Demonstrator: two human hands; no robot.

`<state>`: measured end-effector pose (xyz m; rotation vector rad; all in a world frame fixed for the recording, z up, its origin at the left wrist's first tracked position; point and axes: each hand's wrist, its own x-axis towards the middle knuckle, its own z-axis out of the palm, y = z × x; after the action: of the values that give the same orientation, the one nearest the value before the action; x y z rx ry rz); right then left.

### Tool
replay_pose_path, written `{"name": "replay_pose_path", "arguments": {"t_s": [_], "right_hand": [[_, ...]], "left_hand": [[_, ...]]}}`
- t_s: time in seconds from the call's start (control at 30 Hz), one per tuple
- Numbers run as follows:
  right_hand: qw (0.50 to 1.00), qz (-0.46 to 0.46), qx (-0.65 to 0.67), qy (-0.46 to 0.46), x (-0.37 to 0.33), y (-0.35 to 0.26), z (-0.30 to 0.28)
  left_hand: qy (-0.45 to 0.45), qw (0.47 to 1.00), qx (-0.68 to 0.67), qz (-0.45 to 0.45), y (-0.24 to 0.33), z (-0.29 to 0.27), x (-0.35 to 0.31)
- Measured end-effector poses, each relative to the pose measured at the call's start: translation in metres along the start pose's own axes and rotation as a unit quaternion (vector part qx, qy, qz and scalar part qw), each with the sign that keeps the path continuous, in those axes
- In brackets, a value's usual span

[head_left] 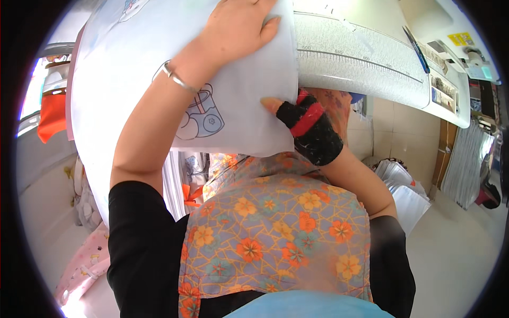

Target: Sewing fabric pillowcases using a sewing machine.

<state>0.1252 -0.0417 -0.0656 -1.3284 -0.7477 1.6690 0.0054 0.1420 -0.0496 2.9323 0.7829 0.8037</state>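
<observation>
A wide white cloth (254, 116) with printed cartoon drawings, one like a cup, spreads over the work table and hangs past its front edge. My left hand (233, 32), with a silver bangle at the wrist, lies palm down on it, thumb apart; the fingertips run out of view at the top. At the cloth's lower right edge is my right hand (307, 124), in a black and red fingerless wrap. Its bare thumb presses on top of the cloth, and the other fingers are hidden, so the edge appears pinched between them.
Right of the cloth runs the table edge with a printed ruler (366, 59). Blue-handled snips (416, 49) lie beside a white sewing machine (461, 32) and a small parts tray (444, 94). Stacked white cloth (405, 193) stands low on the right. Orange fabric (52, 114) hangs at far left.
</observation>
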Motion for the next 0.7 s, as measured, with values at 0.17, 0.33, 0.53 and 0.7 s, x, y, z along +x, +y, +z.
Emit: {"name": "replay_pose_path", "arguments": {"t_s": [0.17,0.33,0.53,0.7], "right_hand": [[0.966,-0.132,-0.210,0.074,0.007,-0.005,-0.004],[0.933,-0.214,-0.284,0.055,0.006,-0.011,-0.005],[0.991,-0.122,0.026,0.044,0.018,-0.032,-0.017],[0.993,-0.099,0.049,-0.036,0.016,-0.028,-0.028]], "left_hand": [[0.071,0.987,-0.061,0.134,0.006,0.001,-0.032],[0.061,0.960,-0.259,0.089,0.121,-0.070,-0.142],[0.217,0.436,-0.797,-0.357,0.106,-0.049,-0.238],[0.572,0.428,-0.562,-0.417,0.002,-0.113,-0.291]]}}
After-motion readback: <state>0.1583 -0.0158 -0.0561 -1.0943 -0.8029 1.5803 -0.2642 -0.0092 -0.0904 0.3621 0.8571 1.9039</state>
